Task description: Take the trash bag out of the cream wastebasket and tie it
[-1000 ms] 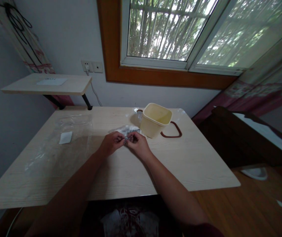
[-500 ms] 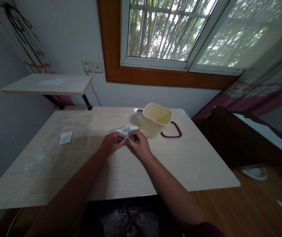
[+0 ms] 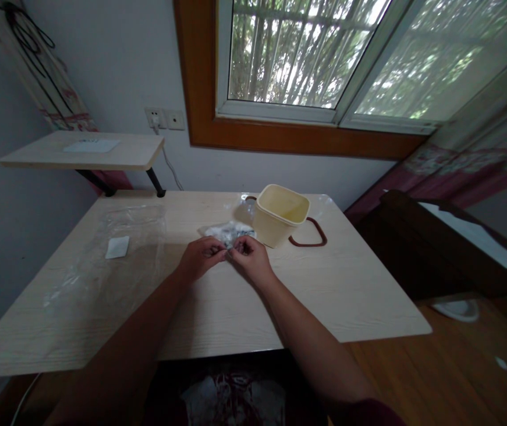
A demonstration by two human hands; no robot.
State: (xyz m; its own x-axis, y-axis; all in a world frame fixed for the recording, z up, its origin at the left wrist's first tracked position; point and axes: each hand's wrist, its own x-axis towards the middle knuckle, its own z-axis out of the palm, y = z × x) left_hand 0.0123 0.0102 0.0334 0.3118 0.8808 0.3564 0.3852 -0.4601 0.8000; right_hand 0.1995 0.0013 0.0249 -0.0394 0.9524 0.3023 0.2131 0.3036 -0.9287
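My left hand point(image 3: 200, 258) and my right hand point(image 3: 251, 260) meet at the middle of the table, fingertips pinching a crumpled silvery-white plastic wrapper point(image 3: 229, 232) from both sides. Most of its far part shows above my fingers, and the pinched edge is hidden by them. Just beyond my right hand stands a cream plastic bucket point(image 3: 278, 216), upright and apart from my fingers. A dark red cord handle point(image 3: 309, 239) lies on the table to its right.
The light wood table point(image 3: 280, 307) ends at a front edge near my body. A clear plastic sheet point(image 3: 124, 228) with a white card point(image 3: 117, 247) lies to the left. A wall shelf point(image 3: 80, 149) is at back left, and dark furniture point(image 3: 435, 248) stands right.
My fingers have shifted slightly on the wrapper, and its visible folds have changed shape. The bucket has not moved.
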